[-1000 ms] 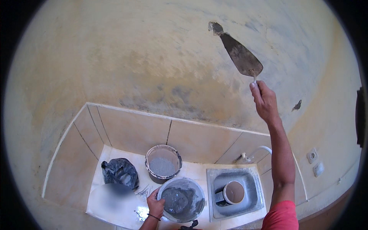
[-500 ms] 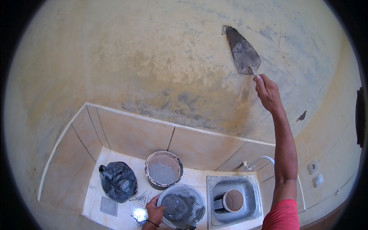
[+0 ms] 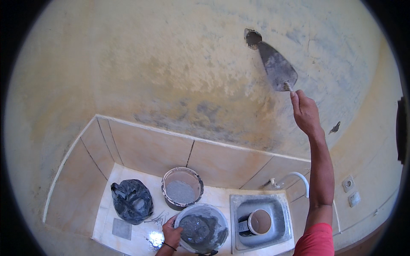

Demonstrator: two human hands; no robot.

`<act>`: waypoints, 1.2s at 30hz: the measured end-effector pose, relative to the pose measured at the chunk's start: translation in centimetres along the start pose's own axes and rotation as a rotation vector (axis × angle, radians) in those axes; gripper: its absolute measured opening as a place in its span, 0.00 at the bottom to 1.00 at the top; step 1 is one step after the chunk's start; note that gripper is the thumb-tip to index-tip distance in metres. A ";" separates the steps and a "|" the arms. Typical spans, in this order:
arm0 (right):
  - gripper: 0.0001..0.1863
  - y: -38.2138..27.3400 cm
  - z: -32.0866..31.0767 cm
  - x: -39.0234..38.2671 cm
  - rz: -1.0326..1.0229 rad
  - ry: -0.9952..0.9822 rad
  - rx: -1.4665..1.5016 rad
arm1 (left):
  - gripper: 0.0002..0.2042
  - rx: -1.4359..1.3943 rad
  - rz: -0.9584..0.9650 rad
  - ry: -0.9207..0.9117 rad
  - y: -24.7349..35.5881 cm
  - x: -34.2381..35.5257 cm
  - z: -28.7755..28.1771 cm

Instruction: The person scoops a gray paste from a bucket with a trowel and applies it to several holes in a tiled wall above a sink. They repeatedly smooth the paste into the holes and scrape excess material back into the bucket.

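Aloft, the right hand (image 3: 306,112) gripped a trowel (image 3: 278,70), its tip at a wall hole (image 3: 253,39) just beyond, apparently patching; the next move likely called for grey mix (image 3: 194,228) from the bucket (image 3: 221,216) the left hand (image 3: 171,234) held, below left.

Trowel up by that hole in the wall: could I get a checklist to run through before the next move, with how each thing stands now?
1. Trowel held: ok, the right fingers are closed on it.
2. Trowel tip at the hole: ok, by its lower right edge.
3. Tip touching the wall: cannot tell.
4. Hole filled flush: not ok, a dark hollow shows.
5. Bowl steadied: ok, the left fingers grip its rim.
6. Grey mix in the bowl: ok, it looks wet.
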State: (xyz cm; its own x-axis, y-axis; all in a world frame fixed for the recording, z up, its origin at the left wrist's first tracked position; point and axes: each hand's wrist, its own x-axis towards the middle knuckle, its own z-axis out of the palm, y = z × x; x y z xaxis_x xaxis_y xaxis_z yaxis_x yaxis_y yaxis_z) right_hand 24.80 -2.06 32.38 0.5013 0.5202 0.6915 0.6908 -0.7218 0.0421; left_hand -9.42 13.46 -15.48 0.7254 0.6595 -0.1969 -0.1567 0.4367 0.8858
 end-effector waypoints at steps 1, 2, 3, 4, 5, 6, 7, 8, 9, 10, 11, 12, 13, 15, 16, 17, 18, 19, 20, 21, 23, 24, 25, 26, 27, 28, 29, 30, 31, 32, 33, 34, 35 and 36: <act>0.23 0.1 -0.1 0.0 0.012 0.024 0.000 | 0.30 0.009 0.007 0.003 0.4 -0.2 0.0; 0.22 0.1 -0.1 0.0 0.023 0.044 -0.004 | 0.30 0.014 0.011 0.005 0.7 -0.3 0.3; 0.22 -0.1 -0.2 0.3 -0.007 0.065 0.000 | 0.30 0.004 0.009 0.003 0.7 -0.3 0.4; 0.21 -0.5 -0.1 0.6 -0.036 0.086 0.004 | 0.30 -0.007 0.008 0.002 0.6 -0.2 0.5; 0.21 -0.9 0.0 0.8 -0.064 0.106 0.008 | 0.30 -0.015 0.006 -0.001 0.6 -0.2 0.5; 0.20 -1.2 0.3 0.9 -0.084 0.164 -0.035 | 0.30 -0.012 0.001 0.002 0.1 -0.1 0.3; 0.19 -1.5 0.8 0.9 -0.105 0.221 -0.078 | 0.30 -0.007 -0.005 0.005 -0.7 0.0 0.0; 0.19 -1.7 1.1 1.0 -0.126 0.278 -0.121 | 0.30 -0.004 -0.010 0.009 -0.7 0.1 0.0; 0.19 -2.1 1.2 1.1 -0.118 0.287 -0.157 | 0.30 0.003 -0.019 0.016 -0.7 0.0 0.0; 0.18 -2.4 1.2 1.1 -0.109 0.295 -0.193 | 0.30 0.009 -0.028 0.023 -0.6 -0.1 0.0; 0.18 -2.6 1.3 1.1 -0.100 0.304 -0.225 | 0.30 0.018 -0.036 0.033 -0.4 -0.2 0.0; 0.18 -2.7 1.4 1.3 -0.096 0.303 -0.236 | 0.30 0.013 -0.024 0.032 -0.5 -0.2 -0.1; 0.18 -2.7 1.4 1.4 -0.092 0.303 -0.248 | 0.30 0.007 -0.011 0.030 -0.7 -0.2 -0.3; 0.19 -2.9 1.2 1.6 -0.077 0.296 -0.281 | 0.30 0.000 -0.002 0.026 -0.8 -0.1 -0.3; 0.19 -3.0 0.9 1.7 -0.066 0.290 -0.300 | 0.30 0.000 -0.004 0.026 -0.8 -0.2 -0.3; 0.19 -3.0 0.7 1.6 -0.054 0.287 -0.314 | 0.30 0.003 -0.002 0.029 -0.8 -0.2 -0.4; 0.19 -3.0 0.5 1.6 -0.043 0.315 -0.332 | 0.30 0.008 0.000 0.036 -0.7 -0.2 -0.4; 0.20 -3.0 0.3 1.7 -0.032 0.343 -0.351 | 0.30 0.013 0.001 0.041 -0.6 -0.2 -0.4; 0.20 -3.0 -0.1 1.8 -0.021 0.370 -0.375 | 0.30 0.015 0.001 0.044 -0.5 -0.2 -0.3; 0.20 -2.9 -0.6 1.7 0.005 0.394 -0.399 | 0.30 0.002 0.005 0.036 -0.5 -0.3 -0.2; 0.20 -2.6 -1.5 1.4 0.058 0.447 -0.443 | 0.30 -0.023 0.020 0.022 -0.4 -0.4 0.0; 0.18 -2.0 -1.7 1.1 0.064 0.472 -0.472 | 0.30 -0.005 0.018 0.024 -0.4 -0.4 0.0; 0.17 -1.9 -1.7 0.7 0.028 0.503 -0.476 | 0.30 0.013 0.016 0.027 -0.3 -0.4 -0.1; 0.17 -1.8 -1.9 0.0 -0.006 0.530 -0.484 | 0.30 0.032 0.011 0.027 -0.3 -0.5 -0.2; 0.16 -1.7 -2.0 -0.6 -0.040 0.558 -0.491 | 0.30 0.025 0.017 0.026 -0.4 -0.5 -0.2; 0.15 -1.7 -1.9 -1.0 -0.069 0.562 -0.489 | 0.30 0.019 0.024 0.027 -0.5 -0.4 -0.2; 0.14 -1.9 -1.6 -1.4 -0.095 0.564 -0.490 | 0.30 0.015 0.030 0.025 -0.5 -0.4 -0.2; 0.14 -2.0 -1.3 -1.7 -0.122 0.566 -0.490 | 0.30 0.006 0.032 0.018 -0.5 -0.4 -0.1; 0.14 -2.0 -1.0 -1.9 -0.116 0.550 -0.485 | 0.30 -0.003 0.034 0.011 -0.5 -0.5 0.0; 0.14 -1.8 -0.7 -2.1 -0.110 0.536 -0.482 | 0.30 -0.012 0.037 0.002 -0.3 -0.4 0.4; 0.14 -1.6 -0.4 -2.2 -0.105 0.522 -0.480 | 0.30 0.009 0.022 0.012 0.1 -0.5 0.6; 0.14 -1.3 -0.2 -2.3 -0.142 0.540 -0.462 | 0.30 0.030 0.006 0.021 0.5 -0.8 0.9; 0.14 -1.2 0.1 -2.3 -0.148 0.544 -0.458 | 0.30 0.054 -0.004 0.034 0.9 -0.8 1.0; 0.14 -1.2 0.5 -2.3 -0.154 0.549 -0.454 | 0.30 0.047 0.011 0.030 0.8 -0.7 0.8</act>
State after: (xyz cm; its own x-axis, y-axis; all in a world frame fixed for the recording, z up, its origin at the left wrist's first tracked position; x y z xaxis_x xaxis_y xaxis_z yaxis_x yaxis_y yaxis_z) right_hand 23.07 -2.17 30.42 -0.0001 0.4131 0.9107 0.3883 -0.8392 0.3807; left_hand -9.49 12.85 -14.34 0.7036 0.6823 -0.1984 -0.1329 0.4007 0.9065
